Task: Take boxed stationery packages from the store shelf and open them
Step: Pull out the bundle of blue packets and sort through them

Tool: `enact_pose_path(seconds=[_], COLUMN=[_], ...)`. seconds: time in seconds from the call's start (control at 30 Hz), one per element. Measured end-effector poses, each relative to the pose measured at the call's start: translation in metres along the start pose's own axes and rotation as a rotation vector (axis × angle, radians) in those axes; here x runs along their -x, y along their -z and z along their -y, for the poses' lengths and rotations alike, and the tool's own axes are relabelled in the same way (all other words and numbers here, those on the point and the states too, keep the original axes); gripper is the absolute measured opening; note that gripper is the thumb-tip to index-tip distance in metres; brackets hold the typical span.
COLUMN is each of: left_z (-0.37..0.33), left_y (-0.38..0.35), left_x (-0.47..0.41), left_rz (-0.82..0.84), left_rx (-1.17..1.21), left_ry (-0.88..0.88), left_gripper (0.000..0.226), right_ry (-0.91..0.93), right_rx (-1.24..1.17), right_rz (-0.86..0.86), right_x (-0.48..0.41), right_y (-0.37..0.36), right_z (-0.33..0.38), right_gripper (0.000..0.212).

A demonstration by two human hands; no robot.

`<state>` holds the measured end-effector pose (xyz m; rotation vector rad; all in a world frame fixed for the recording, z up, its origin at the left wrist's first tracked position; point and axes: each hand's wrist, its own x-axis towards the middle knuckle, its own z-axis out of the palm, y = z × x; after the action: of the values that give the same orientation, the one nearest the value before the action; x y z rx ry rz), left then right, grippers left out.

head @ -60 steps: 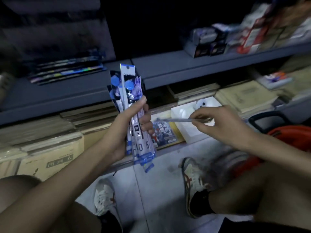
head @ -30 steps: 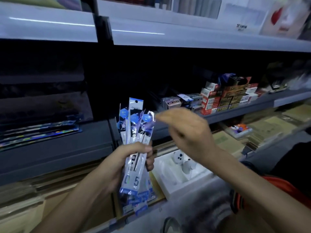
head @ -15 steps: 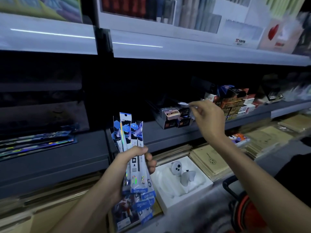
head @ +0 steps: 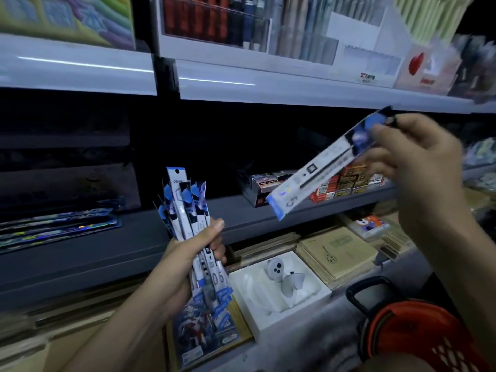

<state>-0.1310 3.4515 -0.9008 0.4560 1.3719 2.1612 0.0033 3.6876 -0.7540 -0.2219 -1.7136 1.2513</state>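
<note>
Your right hand has left the grey shelf, its grip pinching the top of a slim blue-and-white pen packet. The packet slants down-left toward your left hand, which clasps the matching upright bundle.

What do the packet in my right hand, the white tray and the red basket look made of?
Packet: glossy printed plastic film or coated card, going by the sheen. Tray: matte white moulded foam or pulp, probably. Basket: red plastic, likely, from its moulded lattice.

Bundled packs read "deli", "05" — lone pack "5".
</note>
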Motion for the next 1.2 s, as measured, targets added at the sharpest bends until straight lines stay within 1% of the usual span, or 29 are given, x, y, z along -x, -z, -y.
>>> enact_pose_path(seconds=[0.03,0.17,0.23,0.3,0.37,0.4,0.47,0.5,0.53,0.57,0.6,0.63,0.67,0.73,0.77,0.83,0.87,0.9,1.0,1.07,1.13,1.17,1.2], left_z=[-0.001,-0.006,-0.009,-0.016,-0.016,-0.016,-0.015,-0.012,-0.008,-0.001,0.006,0.011,0.013,0.008,0.002,-0.007,-0.009,-0.007,-0.008,-0.015,-0.007,-0.002,0.0], left_y=[0.001,0.008,0.009,0.005,0.005,0.007,0.011,0.014,0.018,0.029,0.037,0.046,0.048,0.048,0.048,0.044,0.042,0.041,0.042,0.039,0.051,0.055,0.061], left_x=[0.001,0.006,0.013,0.021,0.027,0.031,0.023,0.012,-0.004,-0.016,-0.025,-0.032,-0.041,-0.046,-0.045,-0.048,-0.047,-0.046,-0.046,-0.041,-0.041,-0.036,-0.035], left_rz=[0.022,0.068,0.104,0.077,-0.026,-0.061,-0.057,-0.085,-0.115,-0.109,-0.083,-0.029,-0.044,-0.185,-0.198,-0.243,-0.27,-0.251,-0.231,-0.242,-0.237,-0.21,-0.19], left_rx=[0.019,0.082,0.096,-0.052,-0.196,-0.209,-0.248,-0.31,-0.424,-0.576,-0.692,-0.772,-0.776,-0.546,-0.534,-0.588,-0.644,-0.695,-0.73,-0.723,-0.602,-0.525,-0.466], left_ry=[0.011,0.098,0.152,0.188,0.203,0.203,0.236,0.277,0.331,0.365,0.374,0.349,0.324,0.327,0.291,0.325,0.29,0.297,0.312,0.291,0.284,0.299,0.264], left_gripper=[0.036,0.043,0.048,0.049,0.045,0.039,0.043,0.041,0.036,0.034,0.037,0.04,0.044,0.053,0.056,0.056,0.056,0.055,0.055,0.055,0.055,0.053,0.049], right_ry=[-0.05,-0.242,-0.308,-0.337,-0.35,-0.355,-0.362,-0.365,-0.363,-0.346,-0.297,-0.201,-0.064,0.219,0.313,0.413,0.44,0.453,0.416,0.443,0.571,0.643,0.691], right_rx=[0.02,0.082,0.096,0.087,0.061,0.043,0.015,0.01,0.017,0.034,0.084,0.186,0.339,0.731,0.915,1.14,1.207,1.259,1.336,1.306,1.204,1.118,1.011], right_rz=[0.069,0.337,0.436,0.509,0.532,0.535,0.55,0.563,0.577,0.583,0.57,0.525,0.447,0.273,0.221,0.195,0.192,0.197,0.253,0.233,0.134,0.074,0.028], right_x=[0.003,0.023,0.036,0.046,0.053,0.055,0.058,0.06,0.06,0.059,0.057,0.052,0.045,0.026,0.017,0.0,-0.007,-0.012,-0.021,-0.022,-0.018,-0.014,-0.007], right_y=[-0.007,-0.054,-0.076,-0.096,-0.113,-0.121,-0.135,-0.14,-0.144,-0.148,-0.151,-0.153,-0.154,-0.155,-0.156,-0.159,-0.161,-0.164,-0.171,-0.17,-0.164,-0.159,-0.154], right_z=[0.0,-0.022,-0.034,-0.045,-0.055,-0.06,-0.067,-0.07,-0.073,-0.077,-0.081,-0.087,-0.096,-0.113,-0.12,-0.132,-0.137,-0.139,-0.146,-0.149,-0.147,-0.144,-0.138], right_gripper=[0.009,0.008,0.017,0.023,0.022,0.022,0.018,0.017,0.016,0.015,0.015,0.018,0.019,0.019,0.024,0.033,0.035,0.034,0.02,0.013,0.01,0.01,0.012])
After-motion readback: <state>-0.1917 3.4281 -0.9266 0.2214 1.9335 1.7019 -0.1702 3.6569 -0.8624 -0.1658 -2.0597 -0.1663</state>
